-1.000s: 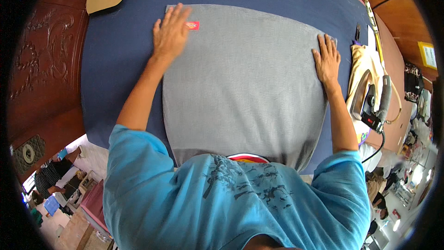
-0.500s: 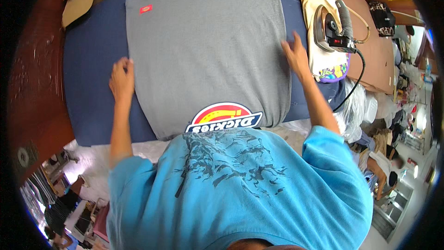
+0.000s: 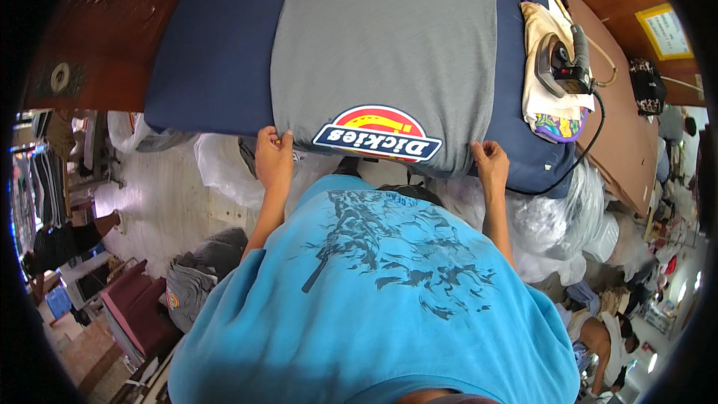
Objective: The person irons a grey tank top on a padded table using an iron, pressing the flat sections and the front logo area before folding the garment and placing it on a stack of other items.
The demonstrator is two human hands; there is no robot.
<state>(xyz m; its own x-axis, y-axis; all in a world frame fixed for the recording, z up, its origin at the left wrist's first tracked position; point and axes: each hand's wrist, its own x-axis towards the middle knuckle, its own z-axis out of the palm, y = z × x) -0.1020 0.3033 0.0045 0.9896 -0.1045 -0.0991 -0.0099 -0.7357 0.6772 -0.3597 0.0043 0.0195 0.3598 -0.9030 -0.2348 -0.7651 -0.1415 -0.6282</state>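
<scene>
Both near corners of the flat grey cloth garment [image 3: 385, 45] now sit between the fingers of the bare left hand [image 3: 274, 161] and bare right hand [image 3: 491, 166].
Each grip has shifted from a side and looks narrow, pinching fabric; the garment lies on the navy cloth-covered bench [image 3: 213, 67], its red-yellow-blue emblem [image 3: 378, 133] fully exposed, so handling seems centred on that near edge.
</scene>
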